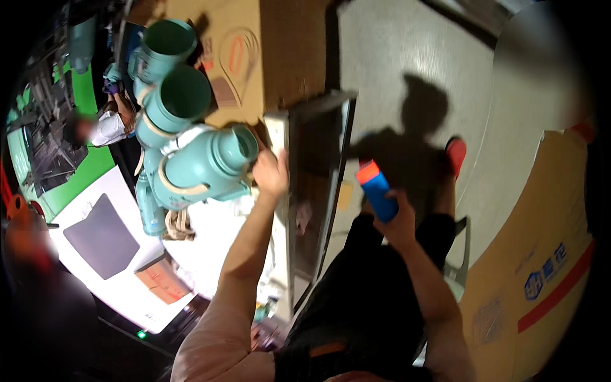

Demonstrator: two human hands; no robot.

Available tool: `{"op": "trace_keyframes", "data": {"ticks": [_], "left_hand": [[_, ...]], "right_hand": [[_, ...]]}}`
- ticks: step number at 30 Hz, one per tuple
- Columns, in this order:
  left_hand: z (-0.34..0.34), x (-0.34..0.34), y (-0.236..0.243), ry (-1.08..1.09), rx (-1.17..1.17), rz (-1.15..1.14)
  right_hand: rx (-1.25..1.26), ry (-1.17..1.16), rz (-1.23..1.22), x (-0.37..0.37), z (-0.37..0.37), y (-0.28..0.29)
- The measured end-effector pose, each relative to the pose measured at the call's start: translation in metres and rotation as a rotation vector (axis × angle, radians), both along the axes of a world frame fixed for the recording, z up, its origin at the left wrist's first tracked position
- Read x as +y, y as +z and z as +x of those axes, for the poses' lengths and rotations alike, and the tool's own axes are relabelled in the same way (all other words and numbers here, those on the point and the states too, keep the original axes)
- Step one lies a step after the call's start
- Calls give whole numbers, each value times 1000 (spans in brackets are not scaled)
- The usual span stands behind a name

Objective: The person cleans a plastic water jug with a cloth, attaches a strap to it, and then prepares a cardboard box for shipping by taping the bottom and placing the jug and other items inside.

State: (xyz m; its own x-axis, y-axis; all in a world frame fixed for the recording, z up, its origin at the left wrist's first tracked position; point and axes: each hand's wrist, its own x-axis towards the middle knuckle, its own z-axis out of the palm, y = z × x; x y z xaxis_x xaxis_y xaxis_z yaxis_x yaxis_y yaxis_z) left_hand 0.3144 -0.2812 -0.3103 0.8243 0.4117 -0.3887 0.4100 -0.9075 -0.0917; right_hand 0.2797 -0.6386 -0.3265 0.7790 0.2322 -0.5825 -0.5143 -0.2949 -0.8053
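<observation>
At the edge of the crowded table stands a teal jug (191,167) with a narrow round mouth and a pale handle loop. Beside that mouth, my left hand (272,173) is closed against the jug, its thumb showing and most of its fingers hidden behind the neck. In my right hand (400,223), held out over the floor in front of my legs, is a blue stick-shaped thing (380,198) with an orange-red end; its exact kind does not show.
Two wide-mouthed teal vessels (184,95) stand beyond the jug, next to a cardboard box (226,57). A dark framed panel (318,197) borders the table. Another large carton (534,274) is on the right. Further left, another person (111,127) is near a green surface.
</observation>
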Motion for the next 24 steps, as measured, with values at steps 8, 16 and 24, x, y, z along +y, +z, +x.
{"op": "trace_keyframes", "data": {"ticks": [8,16,24], "left_hand": [[78,-28,29,-60,-204,-197],[9,-45,49,-398,-321,-198],[36,-157,108,-80,-340,-667]], "right_hand": [[-41,89,-47,-29,10,17],[-284,121,-85,-54,36,44],[-513,208,-5,-111,111,106]]}}
